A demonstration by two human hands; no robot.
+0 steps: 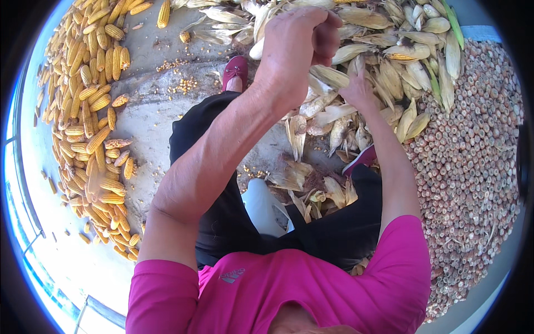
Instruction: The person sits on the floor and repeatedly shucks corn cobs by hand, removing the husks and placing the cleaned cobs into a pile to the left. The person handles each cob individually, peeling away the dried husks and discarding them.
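My left hand (298, 46) is raised above the near edge of the heap of corn ears in dry husks (390, 71). Its fingers curl to the right and are partly hidden; whether they hold anything does not show. To its right and lower down, my right hand (358, 89) reaches into the heap with fingers extended, touching a pale husk. I cannot tell if it grips that husk. Loose dry husks (321, 108) lie below both hands. One husked yellow ear (164, 14) lies apart on the concrete floor, left of the heap.
A long pile of husked yellow corn ears (89, 125) runs down the left. Stacked bare cobs (463, 167) form a wall at right. Loose kernels (183, 85) are scattered on the floor near my shoe (235, 71). A pale plastic seat (265, 206) shows between my legs.
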